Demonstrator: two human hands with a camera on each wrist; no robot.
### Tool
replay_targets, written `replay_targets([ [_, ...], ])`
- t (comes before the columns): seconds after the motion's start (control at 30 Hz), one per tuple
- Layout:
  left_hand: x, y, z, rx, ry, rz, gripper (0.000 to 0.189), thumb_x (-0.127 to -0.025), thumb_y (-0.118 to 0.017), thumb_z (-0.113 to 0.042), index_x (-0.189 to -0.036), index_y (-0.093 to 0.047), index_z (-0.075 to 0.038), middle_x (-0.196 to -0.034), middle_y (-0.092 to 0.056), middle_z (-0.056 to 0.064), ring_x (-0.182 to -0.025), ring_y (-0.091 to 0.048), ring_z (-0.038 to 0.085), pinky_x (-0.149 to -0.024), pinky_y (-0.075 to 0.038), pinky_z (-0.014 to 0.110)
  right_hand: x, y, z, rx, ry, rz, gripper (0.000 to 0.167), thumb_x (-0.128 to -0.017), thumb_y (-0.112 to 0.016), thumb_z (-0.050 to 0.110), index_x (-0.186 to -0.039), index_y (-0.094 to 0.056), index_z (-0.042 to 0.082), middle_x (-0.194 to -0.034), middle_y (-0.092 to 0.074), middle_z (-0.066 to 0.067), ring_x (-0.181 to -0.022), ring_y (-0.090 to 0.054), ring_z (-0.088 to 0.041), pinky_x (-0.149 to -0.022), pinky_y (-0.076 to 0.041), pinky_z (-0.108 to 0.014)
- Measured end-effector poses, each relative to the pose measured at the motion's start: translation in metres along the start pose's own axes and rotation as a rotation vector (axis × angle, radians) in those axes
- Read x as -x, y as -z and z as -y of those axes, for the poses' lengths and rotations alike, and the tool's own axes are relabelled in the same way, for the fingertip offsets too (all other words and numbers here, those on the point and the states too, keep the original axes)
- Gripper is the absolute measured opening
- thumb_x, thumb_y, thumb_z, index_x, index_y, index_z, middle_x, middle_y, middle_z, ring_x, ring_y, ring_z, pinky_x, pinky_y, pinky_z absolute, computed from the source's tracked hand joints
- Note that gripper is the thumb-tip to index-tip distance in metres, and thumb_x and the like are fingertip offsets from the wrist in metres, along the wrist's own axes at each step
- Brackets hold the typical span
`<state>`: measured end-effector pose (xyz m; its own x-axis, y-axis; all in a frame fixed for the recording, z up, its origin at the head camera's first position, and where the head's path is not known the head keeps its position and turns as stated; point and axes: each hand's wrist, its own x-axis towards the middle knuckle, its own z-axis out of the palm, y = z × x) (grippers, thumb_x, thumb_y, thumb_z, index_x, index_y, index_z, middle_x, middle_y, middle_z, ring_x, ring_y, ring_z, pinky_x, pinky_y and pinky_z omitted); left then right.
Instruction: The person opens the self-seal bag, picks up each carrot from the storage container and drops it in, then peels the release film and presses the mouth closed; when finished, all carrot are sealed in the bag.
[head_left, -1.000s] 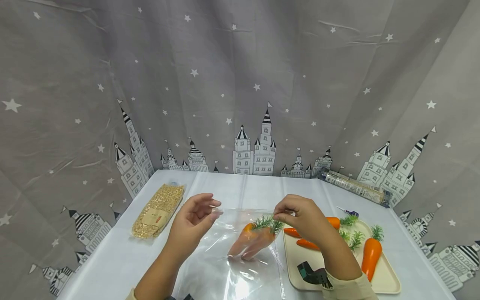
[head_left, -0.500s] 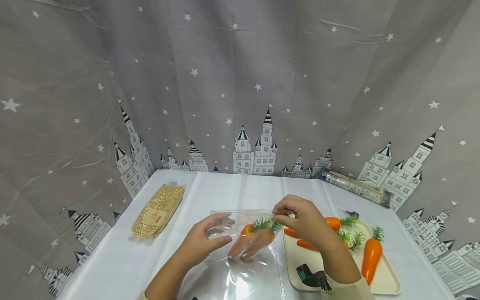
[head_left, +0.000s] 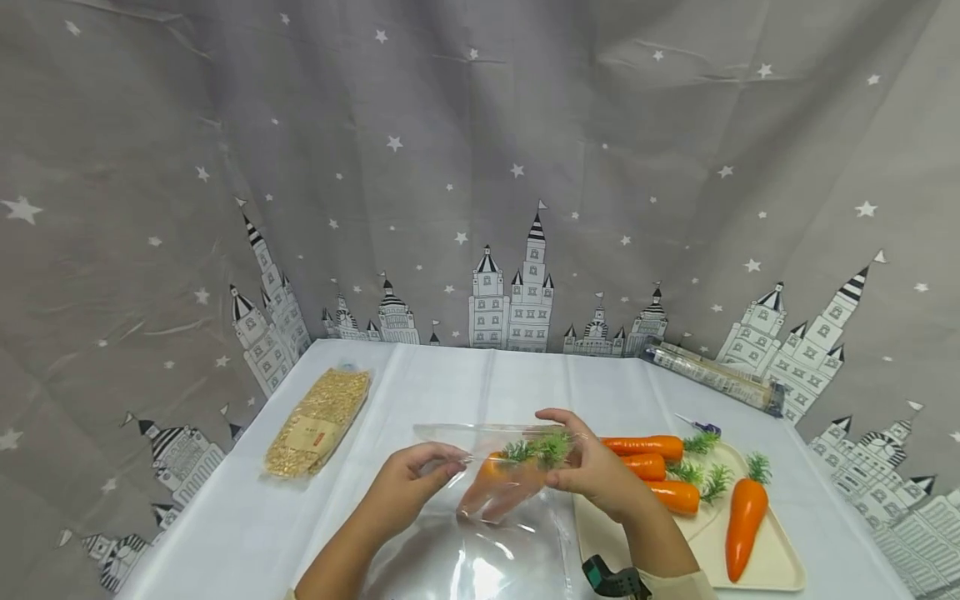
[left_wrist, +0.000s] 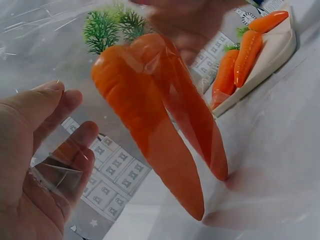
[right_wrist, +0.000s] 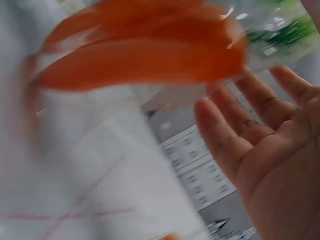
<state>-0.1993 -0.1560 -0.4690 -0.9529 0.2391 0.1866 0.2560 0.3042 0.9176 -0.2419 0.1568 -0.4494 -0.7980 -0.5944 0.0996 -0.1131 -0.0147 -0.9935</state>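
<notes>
A clear plastic bag [head_left: 517, 550] lies at the front middle of the table, its mouth toward the back. Two orange carrots [head_left: 482, 490] with green tops are inside it, side by side, tips toward me; they show large in the left wrist view. At the bag's left side, my left hand [head_left: 411, 490] pinches the film between thumb and fingers; film also crosses its fingers in the left wrist view. Along the right side, my right hand [head_left: 609, 482] has its fingers spread beside the carrot tops, touching the film. Its fingers [right_wrist: 220, 130] are extended in the right wrist view.
A cream tray [head_left: 783, 567] at the right bears several more carrots [head_left: 746, 525]. Behind it lie a small purple-handled tool [head_left: 705, 427] and a long wrapped roll [head_left: 712, 379]. A bag of yellow grains [head_left: 318, 423] is at the left. A grey curtain [head_left: 420, 100] hangs behind the table.
My left hand has come right and down along the bag and closed on its film. My right hand has let go of the bag's top right corner and slid down beside the carrots, fingers spread.
</notes>
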Motion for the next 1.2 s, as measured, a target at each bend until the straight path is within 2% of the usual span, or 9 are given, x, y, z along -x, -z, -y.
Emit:
replay_targets([
  [0.1, 0.0, -0.003, 0.001, -0.001, 0.007, -0.007, 0.02, -0.099, -0.072, -0.034, -0.113, -0.078, -0.021, -0.118, -0.077, -0.005, -0.111, -0.071, 0.011, -0.098, -0.056, 0.025, 0.003, -0.003, -0.02, 0.03, -0.051, 0.019, 0.071, -0.091, -0.08, 0.008, -0.151, -0.041, 0.005, -0.126, -0.065, -0.01, -0.11, -0.068, -0.017, -0.092, -0.06, -0.027],
  [0.13, 0.0, -0.004, 0.002, -0.002, 0.009, -0.011, 0.02, -0.099, -0.072, -0.035, -0.113, -0.078, -0.021, -0.118, -0.077, -0.005, -0.112, -0.071, 0.011, -0.098, -0.056, 0.025, 0.004, -0.004, -0.025, 0.044, -0.058, 0.018, 0.068, -0.091, -0.079, 0.005, -0.149, -0.044, 0.003, -0.136, -0.062, -0.012, -0.121, -0.066, -0.022, -0.098, -0.059, -0.029],
  [0.27, 0.001, -0.004, 0.004, 0.033, 0.011, -0.03, 0.023, -0.098, -0.073, -0.033, -0.116, -0.078, -0.018, -0.119, -0.078, -0.002, -0.113, -0.071, 0.013, -0.098, -0.057, 0.025, 0.004, -0.008, -0.04, 0.094, -0.079, -0.016, 0.059, -0.091, -0.078, 0.004, -0.143, -0.052, 0.003, -0.135, -0.064, -0.018, -0.121, -0.065, -0.028, -0.098, -0.059, -0.03],
  [0.47, 0.003, -0.004, 0.007, 0.046, 0.04, -0.047, 0.025, -0.1, -0.073, -0.029, -0.121, -0.075, -0.017, -0.124, -0.076, 0.004, -0.113, -0.072, 0.013, -0.097, -0.056, 0.024, 0.005, -0.013, -0.051, 0.101, -0.081, -0.088, 0.046, -0.091, -0.079, 0.008, -0.131, -0.058, -0.002, -0.125, -0.069, -0.017, -0.112, -0.068, -0.023, -0.094, -0.059, -0.029],
  [0.67, -0.001, -0.005, 0.011, 0.039, 0.091, -0.141, 0.019, -0.097, -0.076, -0.021, -0.116, -0.077, -0.017, -0.12, -0.077, 0.006, -0.11, -0.074, 0.017, -0.092, -0.059, 0.023, -0.002, -0.021, -0.055, 0.187, -0.054, -0.195, 0.026, -0.091, -0.079, 0.01, -0.112, -0.065, 0.003, -0.102, -0.067, -0.009, -0.09, -0.065, -0.017, -0.078, -0.057, -0.025],
  [0.8, -0.005, -0.006, 0.007, -0.018, 0.131, -0.191, 0.012, -0.096, -0.078, -0.024, -0.107, -0.079, -0.023, -0.11, -0.079, -0.003, -0.105, -0.074, 0.017, -0.086, -0.059, 0.023, -0.007, -0.029, -0.055, 0.162, -0.067, -0.276, 0.029, -0.093, -0.078, 0.008, -0.118, -0.067, -0.001, -0.102, -0.069, -0.011, -0.092, -0.067, -0.017, -0.08, -0.06, -0.025],
  [0.9, -0.01, -0.004, 0.003, -0.017, 0.139, -0.186, 0.01, -0.097, -0.076, -0.023, -0.106, -0.079, -0.019, -0.106, -0.08, 0.001, -0.101, -0.075, 0.024, -0.08, -0.06, 0.024, -0.009, -0.034, -0.053, 0.126, -0.075, -0.327, 0.035, -0.096, -0.074, 0.008, -0.128, -0.066, -0.001, -0.11, -0.073, -0.015, -0.098, -0.072, -0.02, -0.085, -0.062, -0.026],
  [1.0, -0.016, -0.001, 0.001, 0.021, 0.145, -0.155, 0.012, -0.099, -0.074, -0.019, -0.108, -0.079, -0.013, -0.107, -0.079, 0.007, -0.099, -0.076, 0.028, -0.076, -0.063, 0.025, -0.012, -0.036, -0.051, 0.121, -0.061, -0.362, 0.032, -0.098, -0.071, 0.008, -0.129, -0.067, 0.0, -0.113, -0.075, -0.016, -0.097, -0.073, -0.021, -0.084, -0.062, -0.027],
  [1.2, -0.029, 0.012, -0.007, 0.052, 0.186, -0.15, 0.012, -0.1, -0.072, -0.019, -0.109, -0.078, -0.013, -0.115, -0.077, 0.005, -0.096, -0.077, 0.02, -0.075, -0.065, 0.032, -0.022, -0.039, -0.035, 0.167, -0.064, -0.41, 0.028, -0.101, -0.07, 0.015, -0.127, -0.07, 0.005, -0.116, -0.076, -0.012, -0.098, -0.073, -0.023, -0.084, -0.063, -0.027],
])
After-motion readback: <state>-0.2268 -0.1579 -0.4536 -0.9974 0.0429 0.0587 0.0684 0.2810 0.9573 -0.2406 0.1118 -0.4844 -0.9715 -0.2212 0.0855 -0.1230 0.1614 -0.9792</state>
